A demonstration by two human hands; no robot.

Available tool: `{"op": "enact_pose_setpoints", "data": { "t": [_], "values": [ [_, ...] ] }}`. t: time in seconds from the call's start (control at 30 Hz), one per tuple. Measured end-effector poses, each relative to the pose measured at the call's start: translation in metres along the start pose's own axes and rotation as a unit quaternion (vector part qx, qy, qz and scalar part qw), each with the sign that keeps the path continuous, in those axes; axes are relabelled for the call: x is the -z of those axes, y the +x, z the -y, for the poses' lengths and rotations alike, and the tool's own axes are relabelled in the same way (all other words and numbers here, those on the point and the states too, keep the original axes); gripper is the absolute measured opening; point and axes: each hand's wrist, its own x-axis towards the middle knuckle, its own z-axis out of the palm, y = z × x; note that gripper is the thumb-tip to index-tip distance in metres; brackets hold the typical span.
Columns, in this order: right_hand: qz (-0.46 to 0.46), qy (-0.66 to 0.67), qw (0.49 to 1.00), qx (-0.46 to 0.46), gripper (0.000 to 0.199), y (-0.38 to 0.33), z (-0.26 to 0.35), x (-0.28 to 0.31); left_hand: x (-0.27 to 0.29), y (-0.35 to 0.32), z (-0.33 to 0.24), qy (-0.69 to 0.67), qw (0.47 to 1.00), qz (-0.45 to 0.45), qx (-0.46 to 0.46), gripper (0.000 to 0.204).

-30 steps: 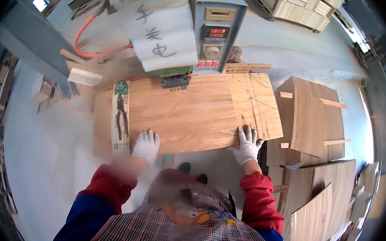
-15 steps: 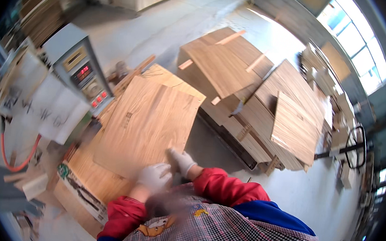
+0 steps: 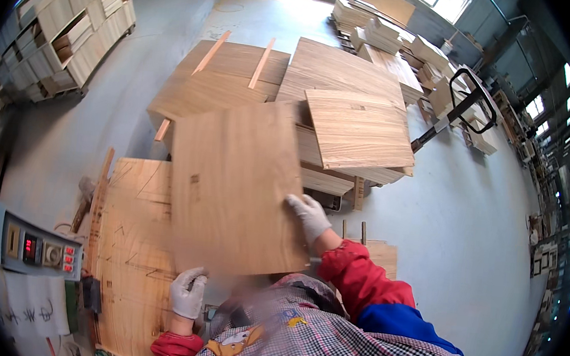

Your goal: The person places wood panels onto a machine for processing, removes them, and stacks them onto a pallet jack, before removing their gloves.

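Observation:
A flat rectangular wooden board (image 3: 237, 187), blurred by motion, is tilted above the far right part of a workbench. My right hand (image 3: 310, 217), in a white glove, grips its right edge, thumb on top; the fingers underneath are hidden. Close to the board's near left corner is my left hand (image 3: 188, 293), also gloved. Its fingers are loosely curled with a small gap at the thumb, and nothing shows in them. Beneath lies the pale wooden bench top (image 3: 134, 233), marked with dark lines.
Beyond the bench stand stacks of wooden panels (image 3: 342, 68), with a loose panel (image 3: 357, 130) and thin strips (image 3: 262, 64) on top. A pallet-jack handle (image 3: 471, 99) rises at right. A grey control box (image 3: 35, 244) stands at near left, and a loaded wooden rack (image 3: 74, 31) at far left.
The board has come up off the bench and moved away from me, toward the stacks. My right hand has gone with it; my left hand is now apart from it. The view has turned right.

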Motion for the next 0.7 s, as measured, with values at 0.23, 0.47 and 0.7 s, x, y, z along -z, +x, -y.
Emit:
{"op": "enact_pose_setpoints", "data": {
  "t": [0.23, 0.47, 0.7],
  "values": [
    [-0.213, 0.250, 0.937, 0.118, 0.041, 0.054, 0.017, 0.152, -0.054, 0.073, -0.007, -0.042, 0.999, 0.013, 0.022, 0.018],
    [-0.320, 0.321, 0.877, 0.158, 0.046, 0.129, 0.016, 0.221, -0.137, 0.158, -0.001, -0.001, 0.998, 0.065, -0.007, 0.018],
    [-0.320, 0.123, 0.937, -0.065, 0.036, 0.151, 0.008, 0.225, -0.160, 0.250, -0.002, -0.002, 0.986, 0.137, 0.094, 0.024]
  ]
}}
